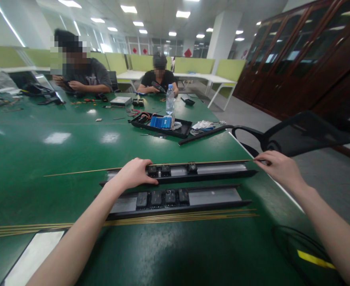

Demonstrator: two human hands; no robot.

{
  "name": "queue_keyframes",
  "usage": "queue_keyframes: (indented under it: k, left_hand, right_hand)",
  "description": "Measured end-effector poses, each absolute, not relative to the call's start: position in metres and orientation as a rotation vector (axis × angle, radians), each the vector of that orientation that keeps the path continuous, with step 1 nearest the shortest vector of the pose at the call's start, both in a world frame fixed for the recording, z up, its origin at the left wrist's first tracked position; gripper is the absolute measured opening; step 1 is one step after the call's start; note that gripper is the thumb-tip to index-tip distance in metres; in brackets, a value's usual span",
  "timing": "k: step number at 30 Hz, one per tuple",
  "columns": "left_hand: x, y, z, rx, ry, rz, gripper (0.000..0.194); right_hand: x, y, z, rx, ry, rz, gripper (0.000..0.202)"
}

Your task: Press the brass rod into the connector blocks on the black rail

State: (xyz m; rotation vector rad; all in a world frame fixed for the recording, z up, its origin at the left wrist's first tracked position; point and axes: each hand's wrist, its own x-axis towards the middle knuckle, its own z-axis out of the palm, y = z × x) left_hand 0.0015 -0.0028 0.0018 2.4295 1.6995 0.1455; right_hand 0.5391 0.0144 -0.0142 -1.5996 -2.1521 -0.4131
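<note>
My left hand (134,173) straddles the farther black metal channel (222,170), with fingertips at its far wall and the thumb at its near wall. Several small black blocks sit inside that channel, one block (192,168) apart from the others. A thin brass-coloured rod (73,173) lies along the channel's far edge and sticks out well past its left end. Beyond the right end, my right hand (277,167) pinches the rod's tip between thumb and fingers. Closer to me lies a second channel (213,196) holding several black blocks (156,198) in a row.
Several more brass-coloured rods (175,217) lie in front of the nearer channel. A black tray (182,128), a water bottle (169,101) and a long black strip (204,135) stand farther back. Two people work across the green table (73,143). A chair (300,133) is at right.
</note>
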Motion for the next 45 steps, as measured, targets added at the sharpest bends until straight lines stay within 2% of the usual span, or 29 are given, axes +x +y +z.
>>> queue_keyframes:
  k: [11,17,21,24,27,32,37,45]
  left_hand:
    - [0.001,-0.003,0.001,2.453,1.702,0.128,0.066]
    - [0.002,-0.003,0.001,2.425,1.722,0.12,0.065]
    - [0.003,-0.002,0.001,2.407,1.741,0.113,0.067]
    - [0.002,-0.002,0.0,2.425,1.741,0.104,0.07]
    - [0.002,-0.002,0.0,2.454,1.734,0.112,0.071]
    - [0.001,-0.003,0.001,2.47,1.701,0.134,0.077]
    - [0.002,-0.006,0.004,2.482,1.701,0.134,0.075]
    - [0.003,-0.003,0.001,2.523,1.732,0.087,0.069]
  right_hand:
    - [0.58,0.013,-0.011,-1.841,-2.024,-0.468,0.021]
    - [0.578,0.011,-0.004,-1.818,-1.952,-0.581,0.024]
    - [0.54,0.01,-0.001,-1.683,-1.989,-0.561,0.025]
    - [0.484,0.005,-0.003,-1.402,-2.157,-0.414,0.026]
    - [0.419,-0.003,-0.008,-1.163,-2.344,-0.283,0.034]
    - [0.345,-0.01,-0.017,-1.027,-2.352,-0.287,0.042]
    - [0.33,-0.002,-0.025,-1.044,-2.31,-0.365,0.027]
    - [0.325,0.007,-0.036,-0.994,-2.201,-0.19,0.025]
